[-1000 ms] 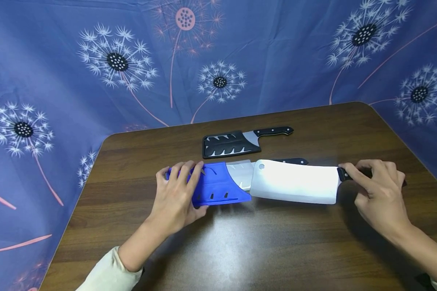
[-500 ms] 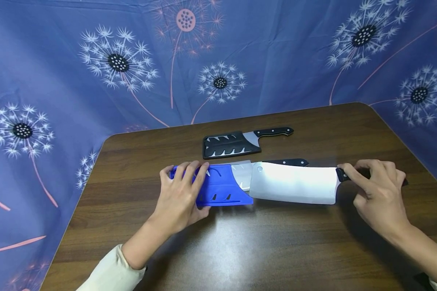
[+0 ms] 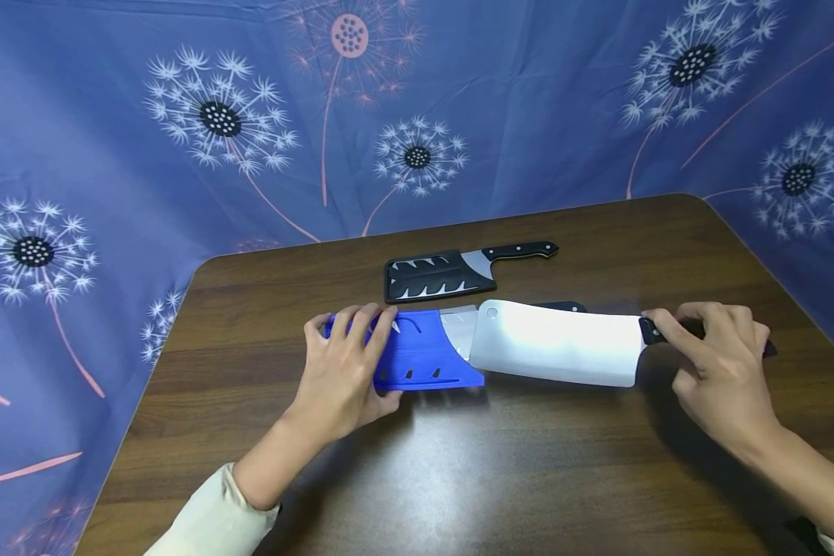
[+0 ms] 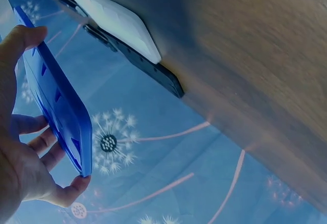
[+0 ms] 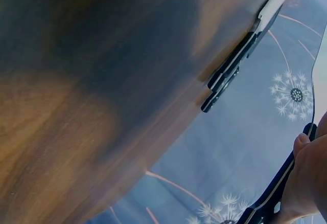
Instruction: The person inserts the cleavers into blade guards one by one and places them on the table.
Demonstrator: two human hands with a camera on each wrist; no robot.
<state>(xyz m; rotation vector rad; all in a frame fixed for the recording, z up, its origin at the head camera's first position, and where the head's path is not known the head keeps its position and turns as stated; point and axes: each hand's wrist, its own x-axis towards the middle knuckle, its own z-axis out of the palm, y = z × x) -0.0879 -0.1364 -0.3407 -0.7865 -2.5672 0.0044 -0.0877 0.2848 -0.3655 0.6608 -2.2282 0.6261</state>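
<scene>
My left hand (image 3: 344, 367) grips the closed end of a blue blade sheath (image 3: 424, 351), thumb below and fingers over the top. In the left wrist view the blue sheath (image 4: 56, 98) is held off the table. My right hand (image 3: 726, 371) holds a large cleaver (image 3: 556, 344) by its black handle (image 5: 276, 188). The bare blade points left, its front end close to the sheath's mouth; whether they touch I cannot tell. Behind them lies another knife in a white sheath (image 4: 115, 19), partly hidden by the blade and the blue sheath.
Farther back on the brown wooden table (image 3: 417, 479) lies a smaller cleaver in a black sheath (image 3: 441, 276), its handle (image 3: 521, 251) pointing right. A blue dandelion-print cloth (image 3: 528, 116) hangs behind the table and along its sides.
The blue sheath has shifted slightly right. The cleaver has moved a little left, and its front end has risen slightly. Both hands keep their hold.
</scene>
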